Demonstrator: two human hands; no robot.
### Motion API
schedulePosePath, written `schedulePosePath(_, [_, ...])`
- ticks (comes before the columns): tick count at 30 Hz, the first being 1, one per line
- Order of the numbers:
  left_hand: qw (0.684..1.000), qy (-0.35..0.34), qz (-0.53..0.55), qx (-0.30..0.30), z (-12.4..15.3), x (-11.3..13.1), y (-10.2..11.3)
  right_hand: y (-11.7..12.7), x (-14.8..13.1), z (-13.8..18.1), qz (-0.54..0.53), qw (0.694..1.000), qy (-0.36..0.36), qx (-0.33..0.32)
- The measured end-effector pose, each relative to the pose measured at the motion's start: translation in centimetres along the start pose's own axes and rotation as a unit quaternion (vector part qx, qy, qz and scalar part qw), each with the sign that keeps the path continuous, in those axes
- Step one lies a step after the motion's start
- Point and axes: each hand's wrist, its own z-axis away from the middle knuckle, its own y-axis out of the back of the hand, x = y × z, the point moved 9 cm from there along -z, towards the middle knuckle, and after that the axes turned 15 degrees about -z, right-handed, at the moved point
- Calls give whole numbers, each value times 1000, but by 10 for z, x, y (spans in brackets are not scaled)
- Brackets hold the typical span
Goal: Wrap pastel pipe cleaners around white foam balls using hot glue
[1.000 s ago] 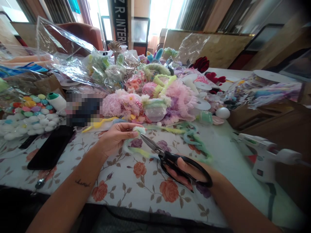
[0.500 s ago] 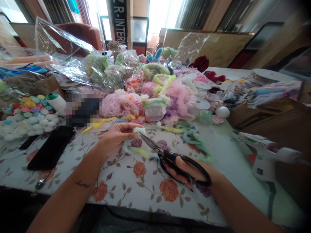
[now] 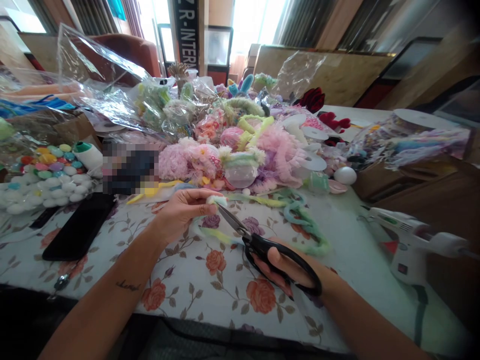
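Between thumb and fingers, my left hand (image 3: 187, 206) pinches a small pale mint-white fluffy piece (image 3: 218, 200), which looks like yarn. Black-handled scissors (image 3: 258, 245) are gripped by my right hand (image 3: 281, 262), with the thumb through one handle loop. Their blade tips touch or lie just beside the fluffy piece; the blades look nearly closed. A thick pastel yarn strand (image 3: 300, 220) in green, blue and yellow lies on the flowered cloth (image 3: 202, 300), trailing behind and below my hands.
A phone (image 3: 80, 227) lies at left near bagged pompoms (image 3: 56, 185). Heaped pink and pastel yarn flowers (image 3: 240, 145) fill the back under clear plastic. At right are a white glue gun (image 3: 408, 240), a white ball (image 3: 345, 175) and a cardboard box (image 3: 420, 185).
The scissor handles and my right hand have shifted slightly left and down. My left hand keeps its pinch nearly in place. The view has moved a little.
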Motion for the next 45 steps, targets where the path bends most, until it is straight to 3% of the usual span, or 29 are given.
schedulePosePath(16, [1000, 3, -21, -8, 2, 1, 0, 2, 6, -1, 18, 999, -30, 36])
schedulePosePath(23, [999, 8, -50, -10, 3, 0, 2, -4, -3, 1, 45, 999, -15, 6])
schedulePosePath(32, [999, 10, -49, -18, 3, 1, 0, 2, 8, 0, 19, 998, -53, 40])
schedulePosePath(45, [997, 23, -66, -35, 4, 0, 0, -2, 0, 2, 60, 997, -42, 13])
